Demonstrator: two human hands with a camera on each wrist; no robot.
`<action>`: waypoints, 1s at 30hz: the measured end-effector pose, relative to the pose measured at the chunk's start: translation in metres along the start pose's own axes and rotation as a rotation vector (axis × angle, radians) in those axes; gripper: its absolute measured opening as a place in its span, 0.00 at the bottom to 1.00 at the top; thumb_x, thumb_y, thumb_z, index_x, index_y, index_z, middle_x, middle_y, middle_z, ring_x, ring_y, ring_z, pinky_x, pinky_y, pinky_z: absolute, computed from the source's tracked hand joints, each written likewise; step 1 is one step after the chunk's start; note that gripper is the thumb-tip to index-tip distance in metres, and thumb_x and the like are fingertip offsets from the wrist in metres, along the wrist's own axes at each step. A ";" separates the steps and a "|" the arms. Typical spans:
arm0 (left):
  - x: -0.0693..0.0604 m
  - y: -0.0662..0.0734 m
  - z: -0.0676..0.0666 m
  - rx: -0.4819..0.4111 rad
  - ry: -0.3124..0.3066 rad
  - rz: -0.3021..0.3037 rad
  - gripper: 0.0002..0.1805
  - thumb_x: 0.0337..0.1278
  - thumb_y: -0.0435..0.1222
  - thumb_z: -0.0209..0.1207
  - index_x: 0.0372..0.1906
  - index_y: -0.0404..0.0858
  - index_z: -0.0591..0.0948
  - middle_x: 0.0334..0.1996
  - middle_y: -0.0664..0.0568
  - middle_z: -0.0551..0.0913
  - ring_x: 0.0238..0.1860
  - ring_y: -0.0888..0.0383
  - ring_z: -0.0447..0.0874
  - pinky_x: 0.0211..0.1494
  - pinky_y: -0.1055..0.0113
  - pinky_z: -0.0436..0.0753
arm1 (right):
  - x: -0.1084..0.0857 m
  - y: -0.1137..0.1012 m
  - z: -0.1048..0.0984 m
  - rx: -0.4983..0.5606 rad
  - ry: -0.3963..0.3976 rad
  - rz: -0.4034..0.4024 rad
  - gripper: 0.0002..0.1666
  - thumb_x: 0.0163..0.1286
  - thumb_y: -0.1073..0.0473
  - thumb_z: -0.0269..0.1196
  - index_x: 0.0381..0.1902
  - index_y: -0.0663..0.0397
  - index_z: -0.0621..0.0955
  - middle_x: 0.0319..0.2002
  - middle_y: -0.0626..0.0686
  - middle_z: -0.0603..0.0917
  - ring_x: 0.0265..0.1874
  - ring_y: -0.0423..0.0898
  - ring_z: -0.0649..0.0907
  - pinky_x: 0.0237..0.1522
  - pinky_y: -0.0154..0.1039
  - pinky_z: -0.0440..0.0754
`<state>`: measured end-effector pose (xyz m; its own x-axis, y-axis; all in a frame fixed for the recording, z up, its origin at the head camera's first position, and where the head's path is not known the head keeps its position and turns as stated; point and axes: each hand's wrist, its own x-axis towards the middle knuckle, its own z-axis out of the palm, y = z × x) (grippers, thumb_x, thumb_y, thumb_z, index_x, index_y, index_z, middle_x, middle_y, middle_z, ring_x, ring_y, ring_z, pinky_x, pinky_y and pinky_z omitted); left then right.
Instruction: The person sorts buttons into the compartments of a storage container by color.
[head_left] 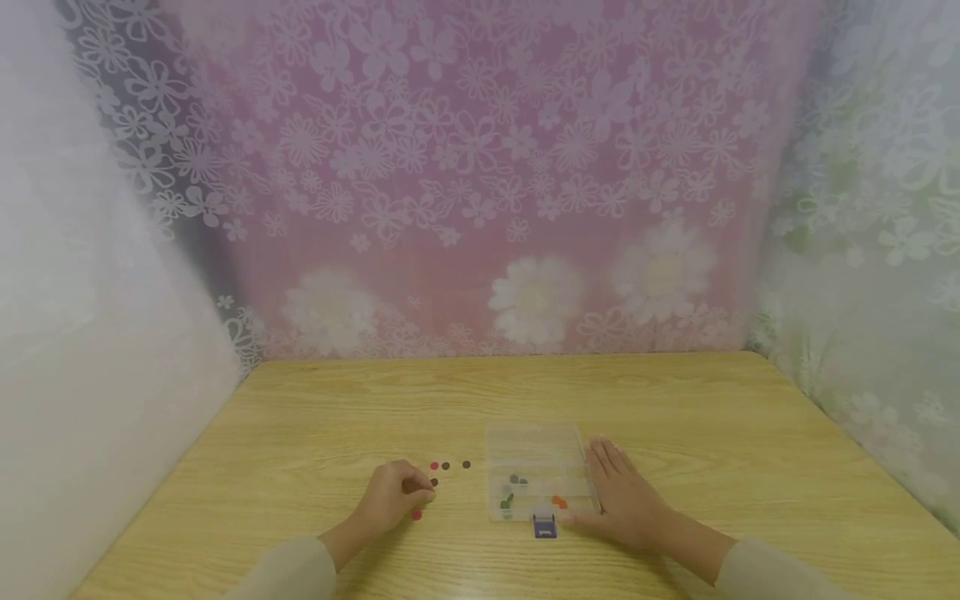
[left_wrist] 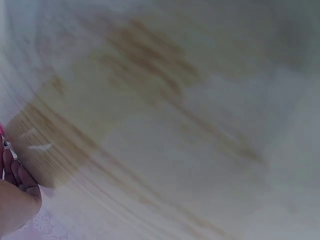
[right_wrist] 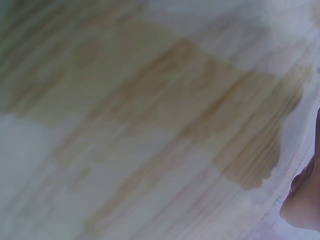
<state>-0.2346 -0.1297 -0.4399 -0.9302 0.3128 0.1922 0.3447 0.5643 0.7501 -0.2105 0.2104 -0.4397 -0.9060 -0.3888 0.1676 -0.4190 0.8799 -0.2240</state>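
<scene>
My left hand [head_left: 392, 500] is low over the table, thumb and fingers curled together at a small dark disc [head_left: 434, 482], which they appear to pinch; the fingertips partly cover it. Close by lie a red disc [head_left: 417, 516], another red disc [head_left: 434, 466] and two dark discs [head_left: 467, 464]. A clear plastic box [head_left: 533, 442] with compartments stands to the right. Inside are dark discs [head_left: 514, 479], green pieces [head_left: 506, 504] and orange pieces [head_left: 559, 502]. My right hand [head_left: 628, 502] rests against the box's right side, fingers straight and thumb toward the front.
A purple latch [head_left: 545, 527] sticks out at the box's front edge. The wood-grain table [head_left: 315, 433] ends at a pink floral curtain [head_left: 450, 208] behind, with pale cloth [head_left: 90, 333] on the left. Both wrist views are mostly blurred table, with hands at the edge.
</scene>
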 end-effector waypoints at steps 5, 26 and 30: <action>0.000 -0.001 0.000 -0.015 -0.004 -0.004 0.03 0.46 0.28 0.65 0.26 0.33 0.81 0.30 0.47 0.82 0.30 0.61 0.79 0.33 0.78 0.78 | 0.000 0.000 0.000 0.003 -0.006 0.003 0.62 0.56 0.26 0.54 0.66 0.75 0.56 0.69 0.72 0.54 0.69 0.65 0.53 0.67 0.61 0.52; 0.001 -0.001 -0.005 0.025 -0.031 0.041 0.04 0.53 0.30 0.60 0.27 0.32 0.81 0.31 0.47 0.82 0.32 0.62 0.78 0.35 0.73 0.80 | 0.001 0.002 0.001 0.020 -0.012 0.026 0.62 0.56 0.25 0.54 0.67 0.74 0.55 0.69 0.71 0.52 0.70 0.64 0.52 0.68 0.59 0.51; 0.002 -0.001 -0.005 0.031 -0.035 0.032 0.04 0.54 0.30 0.60 0.27 0.32 0.81 0.31 0.47 0.82 0.33 0.60 0.78 0.36 0.72 0.81 | 0.000 0.002 0.002 0.019 0.001 0.022 0.62 0.56 0.26 0.54 0.67 0.74 0.56 0.69 0.71 0.53 0.70 0.64 0.52 0.71 0.53 0.44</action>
<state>-0.2375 -0.1335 -0.4375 -0.9139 0.3569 0.1932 0.3783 0.5768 0.7240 -0.2114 0.2114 -0.4425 -0.9151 -0.3685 0.1637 -0.3996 0.8832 -0.2456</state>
